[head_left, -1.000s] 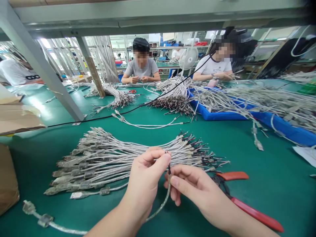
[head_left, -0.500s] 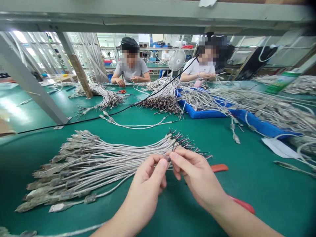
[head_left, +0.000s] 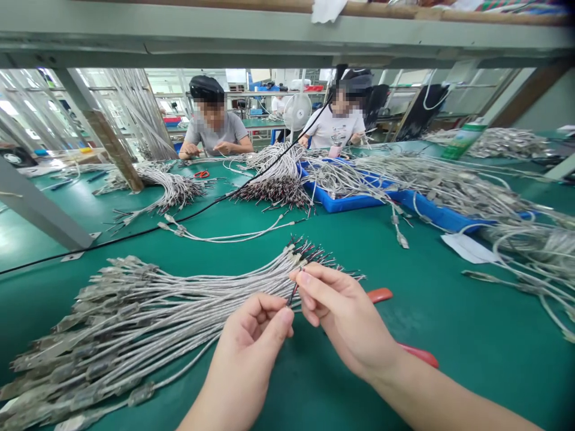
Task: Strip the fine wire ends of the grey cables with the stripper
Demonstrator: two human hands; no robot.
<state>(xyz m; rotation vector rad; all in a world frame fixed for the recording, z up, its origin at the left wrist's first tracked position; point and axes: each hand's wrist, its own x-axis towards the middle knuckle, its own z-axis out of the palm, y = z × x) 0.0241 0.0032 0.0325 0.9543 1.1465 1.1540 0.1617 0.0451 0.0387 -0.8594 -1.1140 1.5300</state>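
Observation:
My left hand (head_left: 251,350) and my right hand (head_left: 344,317) meet just in front of me, both pinching the stripped end of one thin cable wire (head_left: 293,291). The left fingers grip the cable low down, the right thumb and forefinger hold its dark tip. Right behind them a large bundle of grey cables (head_left: 148,308) lies on the green table (head_left: 449,335), with its red and black wire ends (head_left: 321,257) fanned out by my right hand. Red-handled pliers (head_left: 406,323) lie under my right wrist, mostly hidden.
A loose cable (head_left: 224,234) and a black cord (head_left: 135,230) cross the table behind the bundle. Blue trays (head_left: 426,209) heaped with cables fill the right side. A white paper (head_left: 467,248) lies near them. Two people sit working across the table beside a small fan (head_left: 296,111).
The view has swung right, so the bundle sits further left. My hands have drawn the cable end up, and the right fingers now pinch its tip higher than the left.

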